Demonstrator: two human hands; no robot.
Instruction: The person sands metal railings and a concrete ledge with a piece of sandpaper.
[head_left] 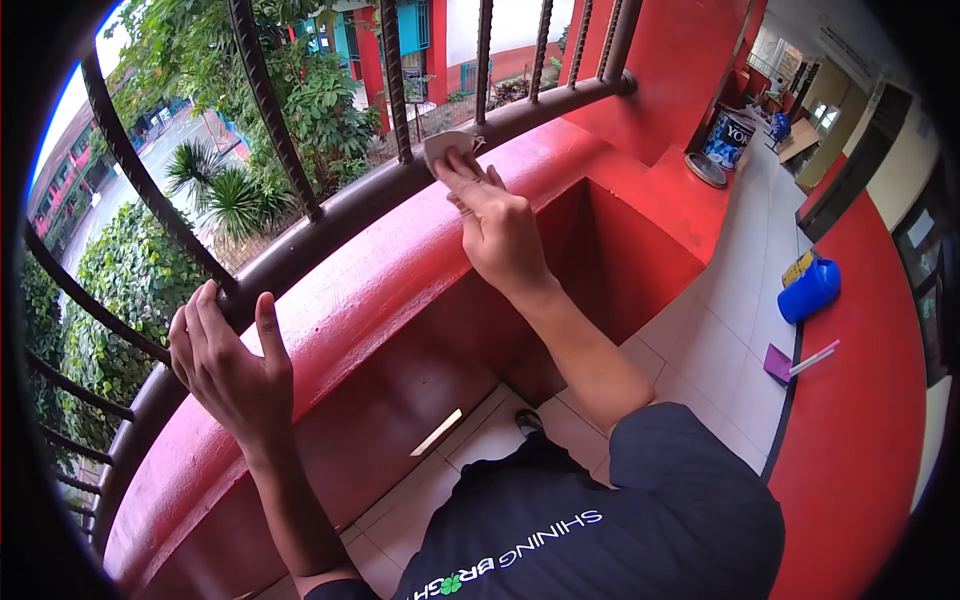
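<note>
My right hand (495, 225) presses a small greyish-white piece of sandpaper (437, 150) against the brown metal bottom rail (350, 205) of the railing, its fingers stretched over the sheet. Farther left, my left hand (232, 365) lies against the same rail beside the foot of a bar, fingers together and thumb held apart; it carries nothing. Twisted vertical bars (270, 110) rise from the rail. Just below it runs the rounded top of a glossy red ledge (350, 290).
On the red step at the upper right stand a paint can (728, 138) and a round lid (706, 170). A blue container (810, 290) and a purple dustpan (777, 363) lie along the tiled walkway (715, 335). Plants (130, 290) grow beyond the bars.
</note>
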